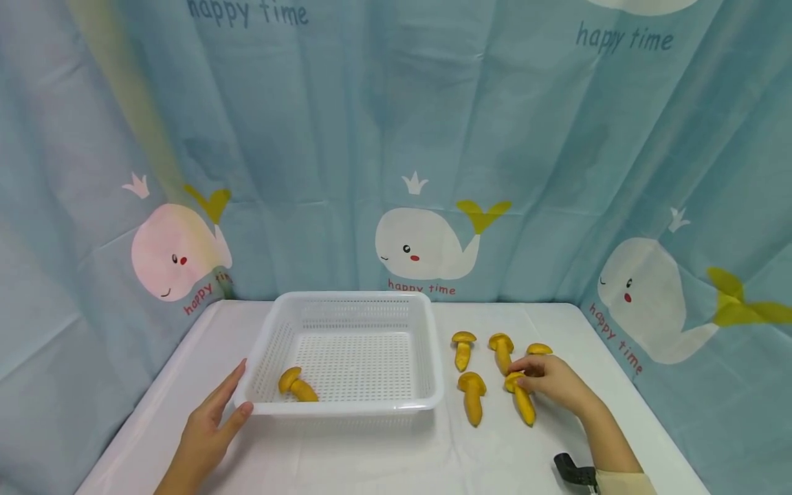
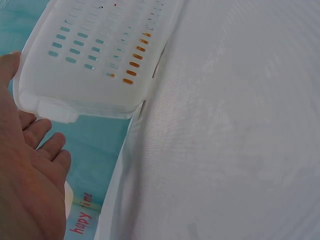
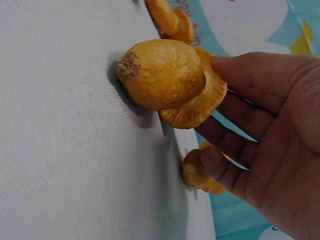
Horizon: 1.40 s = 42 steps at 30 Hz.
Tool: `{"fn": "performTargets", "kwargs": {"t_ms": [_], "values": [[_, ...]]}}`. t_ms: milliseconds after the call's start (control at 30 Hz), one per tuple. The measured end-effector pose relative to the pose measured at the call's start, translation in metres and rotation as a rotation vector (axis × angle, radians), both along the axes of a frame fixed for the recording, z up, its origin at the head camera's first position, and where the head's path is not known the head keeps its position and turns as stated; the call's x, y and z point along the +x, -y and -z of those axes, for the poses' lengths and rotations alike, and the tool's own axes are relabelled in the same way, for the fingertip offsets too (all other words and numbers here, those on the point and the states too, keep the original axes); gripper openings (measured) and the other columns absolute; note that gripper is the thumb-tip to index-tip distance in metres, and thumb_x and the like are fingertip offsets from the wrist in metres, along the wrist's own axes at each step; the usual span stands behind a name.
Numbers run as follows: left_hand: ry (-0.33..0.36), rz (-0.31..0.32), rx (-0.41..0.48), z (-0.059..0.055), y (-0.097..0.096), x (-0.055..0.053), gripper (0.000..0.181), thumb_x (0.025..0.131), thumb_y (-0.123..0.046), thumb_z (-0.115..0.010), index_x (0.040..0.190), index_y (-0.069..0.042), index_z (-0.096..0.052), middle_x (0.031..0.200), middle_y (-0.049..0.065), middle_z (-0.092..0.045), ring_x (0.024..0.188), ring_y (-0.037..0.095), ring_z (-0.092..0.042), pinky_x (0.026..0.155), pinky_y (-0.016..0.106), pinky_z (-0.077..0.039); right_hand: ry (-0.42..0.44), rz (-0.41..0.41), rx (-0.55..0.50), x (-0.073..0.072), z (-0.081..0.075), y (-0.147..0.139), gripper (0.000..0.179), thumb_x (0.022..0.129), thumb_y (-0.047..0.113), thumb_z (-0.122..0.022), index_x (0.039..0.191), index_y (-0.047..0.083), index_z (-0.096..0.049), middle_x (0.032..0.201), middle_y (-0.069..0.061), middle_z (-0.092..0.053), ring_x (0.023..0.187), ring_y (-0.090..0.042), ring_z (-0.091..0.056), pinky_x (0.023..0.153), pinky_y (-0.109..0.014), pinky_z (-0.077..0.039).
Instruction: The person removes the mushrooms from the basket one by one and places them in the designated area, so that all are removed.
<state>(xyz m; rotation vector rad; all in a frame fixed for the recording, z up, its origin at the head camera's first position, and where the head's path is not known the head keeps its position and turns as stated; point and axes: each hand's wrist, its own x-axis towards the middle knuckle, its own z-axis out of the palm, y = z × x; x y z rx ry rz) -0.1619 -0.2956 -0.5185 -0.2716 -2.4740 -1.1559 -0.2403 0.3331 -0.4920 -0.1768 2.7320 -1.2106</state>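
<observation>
In the head view a white perforated plastic basket [image 1: 340, 408] stands left of centre on the table, one yellow mushroom [image 1: 300, 386] lying inside it. My left hand [image 1: 207, 430] is at the basket's front left corner; its thumb touches the rim, and the fingers extend loosely along the side. To the basket's right, my right hand [image 1: 557, 385] pinches the cap of a yellow mushroom [image 1: 524, 407] between thumb and fingers. Seen from the right wrist, that mushroom [image 3: 162, 75] has its stem end facing the camera and a shadow on the cloth close beside it.
Several more yellow mushrooms lie around the right hand: one at front [image 1: 473, 402], one at back left [image 1: 463, 349], another in the back middle [image 1: 502, 349], and one behind the hand [image 1: 540, 348]. A white cloth [image 1: 346, 460] covers the table. Blue whale-print curtains [image 1: 322, 172] surround it.
</observation>
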Motion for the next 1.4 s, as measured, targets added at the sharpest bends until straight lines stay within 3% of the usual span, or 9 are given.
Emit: {"fn": "performTargets", "kwargs": {"t_ms": [67, 233, 467, 667, 867, 1067, 1300, 1400], "values": [[0.0, -0.004, -0.007, 0.0, 0.0, 0.0, 0.074, 0.096, -0.013, -0.072, 0.16, -0.022, -0.037, 0.162, -0.019, -0.033, 0.14, -0.021, -0.024, 0.099, -0.003, -0.027, -0.016, 0.0, 0.015, 0.0, -0.001, -0.002, 0.022, 0.092, 0.023, -0.078, 0.112, 0.016, -0.077, 0.112, -0.003, -0.07, 0.098, -0.02, -0.062, 0.078, -0.025, -0.056], [0.0, -0.018, -0.019, 0.0, 0.0, 0.001, 0.074, 0.096, -0.014, -0.072, 0.16, -0.023, -0.037, 0.164, -0.014, -0.033, 0.137, -0.024, -0.024, 0.097, -0.003, -0.027, -0.034, 0.006, 0.027, 0.003, -0.005, -0.002, 0.025, 0.093, 0.022, -0.076, 0.116, 0.014, -0.076, 0.113, -0.007, -0.069, 0.099, -0.021, -0.06, 0.077, -0.026, -0.056], [0.006, -0.017, -0.015, -0.003, -0.001, 0.001, 0.074, 0.096, -0.015, -0.072, 0.16, -0.023, -0.037, 0.161, -0.022, -0.03, 0.136, -0.024, -0.024, 0.097, -0.003, -0.027, -0.076, 0.046, 0.055, 0.006, -0.015, 0.007, 0.028, 0.093, 0.022, -0.076, 0.119, 0.015, -0.075, 0.123, -0.011, -0.065, 0.1, -0.025, -0.057, 0.079, -0.029, -0.054], [-0.006, -0.016, -0.015, -0.004, 0.002, 0.004, 0.075, 0.095, -0.012, -0.074, 0.16, -0.023, -0.037, 0.164, -0.012, -0.035, 0.136, -0.024, -0.026, 0.096, -0.004, -0.028, -0.143, 0.027, 0.066, 0.009, -0.034, 0.029, 0.028, 0.095, 0.022, -0.074, 0.123, 0.018, -0.074, 0.127, -0.004, -0.069, 0.109, -0.031, -0.057, 0.092, -0.044, -0.051], [-0.008, -0.002, -0.006, -0.004, -0.001, 0.0, 0.074, 0.095, -0.013, -0.073, 0.16, -0.022, -0.038, 0.164, -0.013, -0.033, 0.138, -0.023, -0.025, 0.097, -0.003, -0.028, -0.21, -0.045, 0.051, 0.01, -0.066, 0.051, 0.027, 0.096, 0.02, -0.073, 0.123, 0.026, -0.073, 0.131, 0.001, -0.068, 0.119, -0.033, -0.057, 0.099, -0.058, -0.05], [-0.037, 0.034, 0.02, -0.002, -0.002, -0.002, 0.076, 0.093, -0.007, -0.074, 0.159, -0.019, -0.039, 0.163, 0.009, -0.04, 0.142, -0.016, -0.028, 0.101, -0.002, -0.029, -0.295, -0.168, 0.065, 0.001, -0.097, 0.077, 0.029, 0.096, 0.022, -0.073, 0.123, 0.031, -0.072, 0.13, 0.006, -0.068, 0.121, -0.029, -0.058, 0.099, -0.059, -0.05], [-0.007, 0.011, 0.005, -0.003, 0.0, 0.0, 0.074, 0.095, -0.012, -0.073, 0.16, -0.023, -0.038, 0.163, -0.016, -0.034, 0.14, -0.02, -0.025, 0.1, -0.004, -0.027, -0.364, -0.327, 0.113, -0.017, -0.132, 0.122, 0.029, 0.096, 0.023, -0.074, 0.123, 0.031, -0.072, 0.128, 0.013, -0.067, 0.126, -0.02, -0.057, 0.104, -0.053, -0.05], [-0.006, 0.004, -0.006, -0.004, 0.001, 0.0, 0.075, 0.095, -0.014, -0.073, 0.16, -0.024, -0.037, 0.164, -0.012, -0.035, 0.14, -0.021, -0.025, 0.1, -0.004, -0.026, -0.384, -0.39, 0.128, -0.023, -0.146, 0.143, 0.03, 0.095, 0.022, -0.074, 0.124, 0.03, -0.072, 0.128, 0.014, -0.067, 0.125, -0.017, -0.058, 0.106, -0.049, -0.05]]}}
